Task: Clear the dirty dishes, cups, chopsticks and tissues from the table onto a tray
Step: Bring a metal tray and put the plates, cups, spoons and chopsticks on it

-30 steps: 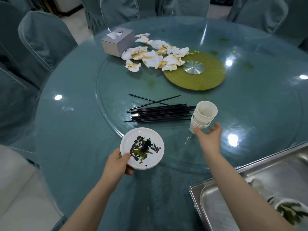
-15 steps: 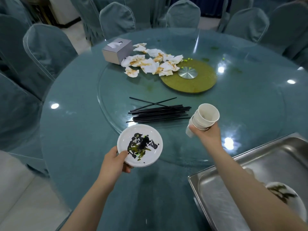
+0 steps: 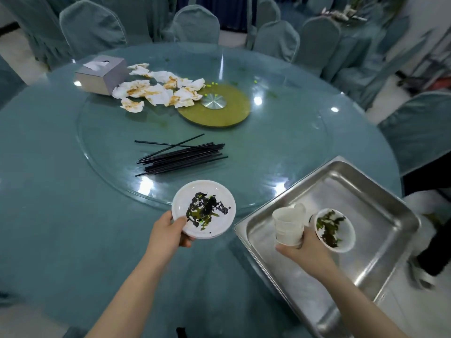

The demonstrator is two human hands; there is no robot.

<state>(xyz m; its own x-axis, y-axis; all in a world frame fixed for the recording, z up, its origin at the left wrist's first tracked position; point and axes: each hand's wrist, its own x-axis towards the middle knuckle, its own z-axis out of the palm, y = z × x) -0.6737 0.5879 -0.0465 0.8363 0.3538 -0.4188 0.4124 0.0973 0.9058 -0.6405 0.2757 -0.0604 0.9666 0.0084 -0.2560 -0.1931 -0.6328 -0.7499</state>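
Head view: left hand (image 3: 168,230) grasps rim of white round plate w/ dark and green food smears (image 3: 204,209), held above round teal-clothed bench (image 3: 48,191), near its front edge. Right hand (image 3: 305,247) clasps stack of white paper cups (image 3: 289,225) over rectangular stainless steel tray (image 3: 380,198), which sits at bench's right edge. White bowl w/ green-black residue (image 3: 335,230) lies in tray, just beside cups. Bundle of black chopsticks (image 3: 181,156) on glass turntable (image 3: 280,147). Crumpled stained white tissues (image 3: 158,90) further back, next to grey tissue box (image 3: 102,74).
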